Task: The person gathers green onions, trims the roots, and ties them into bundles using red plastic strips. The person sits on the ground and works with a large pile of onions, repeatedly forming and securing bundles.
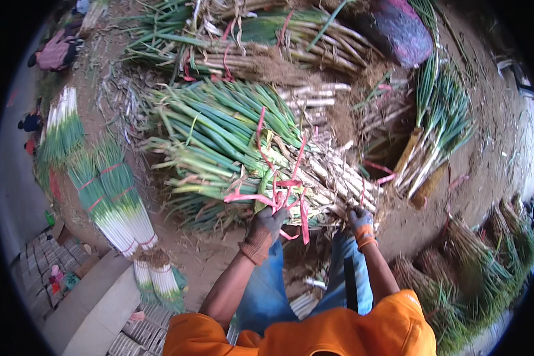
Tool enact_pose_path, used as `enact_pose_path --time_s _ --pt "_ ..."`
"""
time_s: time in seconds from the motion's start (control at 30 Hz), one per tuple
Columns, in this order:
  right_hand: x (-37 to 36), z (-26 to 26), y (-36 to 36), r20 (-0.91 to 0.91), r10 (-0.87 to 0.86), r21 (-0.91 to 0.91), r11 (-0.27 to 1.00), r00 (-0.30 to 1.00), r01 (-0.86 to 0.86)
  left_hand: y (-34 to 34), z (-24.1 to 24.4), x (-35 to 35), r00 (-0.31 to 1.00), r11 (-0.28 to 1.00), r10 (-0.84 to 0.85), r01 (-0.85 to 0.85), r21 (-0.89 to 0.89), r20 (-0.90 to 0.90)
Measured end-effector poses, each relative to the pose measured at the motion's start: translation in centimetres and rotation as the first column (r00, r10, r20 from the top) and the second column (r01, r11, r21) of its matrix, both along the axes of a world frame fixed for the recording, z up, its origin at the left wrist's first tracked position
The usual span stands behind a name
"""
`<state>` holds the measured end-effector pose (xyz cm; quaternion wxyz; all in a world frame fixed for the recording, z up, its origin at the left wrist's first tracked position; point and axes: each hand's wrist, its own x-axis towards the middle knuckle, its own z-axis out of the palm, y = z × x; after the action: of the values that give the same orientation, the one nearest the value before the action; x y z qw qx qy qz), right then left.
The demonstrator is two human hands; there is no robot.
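Observation:
A large bundle of green onions [231, 129] lies before me, green leaves to the left and pale, dry-skinned stalks to the right. Pink plastic strips [289, 183] hang loosely around its middle. My left hand [269, 221], in a dark-palmed glove with an orange cuff, is closed on the strips at the bundle's near edge. Near the root end, my right hand [361, 222], gloved the same way, grips the near side of the stalks; its fingertips are partly hidden. A thinner pink tie [362, 191] crosses the stalks there.
Trimmed onion bundles with white stems [120, 218] lie at the left, beside a concrete ledge [100, 307]. Untrimmed bundles [271, 58] are heaped beyond. Loose onions [440, 129] rest on a wooden piece at the right. More rooted bundles [467, 267] stand lower right. A person [55, 51] is far left.

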<state>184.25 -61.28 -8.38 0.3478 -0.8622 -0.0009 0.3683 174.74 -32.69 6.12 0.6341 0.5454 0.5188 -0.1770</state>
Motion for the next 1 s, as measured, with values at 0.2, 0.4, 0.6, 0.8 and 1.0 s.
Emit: enact_pose_path --time_s 0.2,0.4,0.6,0.8,1.0 --pt "0.5 8.2 0.9 -0.114 0.116 0.043 0.993 0.987 -0.112 -2.7 9.7 -8.2 0.995 0.995 0.097 -0.097 0.009 0.019" --pt "1.7 14.5 3.6 -0.383 0.403 0.150 0.915 0.831 -0.374 2.5 22.4 -8.5 0.959 1.000 0.029 -0.027 0.013 -0.282" --pt "11.5 6.5 12.6 -0.363 0.483 0.014 0.858 0.797 -0.513 16.0 11.2 -0.8 0.719 0.674 -0.629 0.693 0.254 -0.295" --pt "12.7 -5.1 17.7 0.370 0.433 -0.119 0.900 0.822 -0.420 21.1 -4.1 7.3 0.990 0.908 0.089 -0.125 0.399 0.109" --pt "10.0 -8.8 19.0 0.207 0.577 -0.285 0.808 0.790 -0.515 16.4 -7.2 -6.5 0.960 0.944 0.273 -0.256 0.208 -0.056"
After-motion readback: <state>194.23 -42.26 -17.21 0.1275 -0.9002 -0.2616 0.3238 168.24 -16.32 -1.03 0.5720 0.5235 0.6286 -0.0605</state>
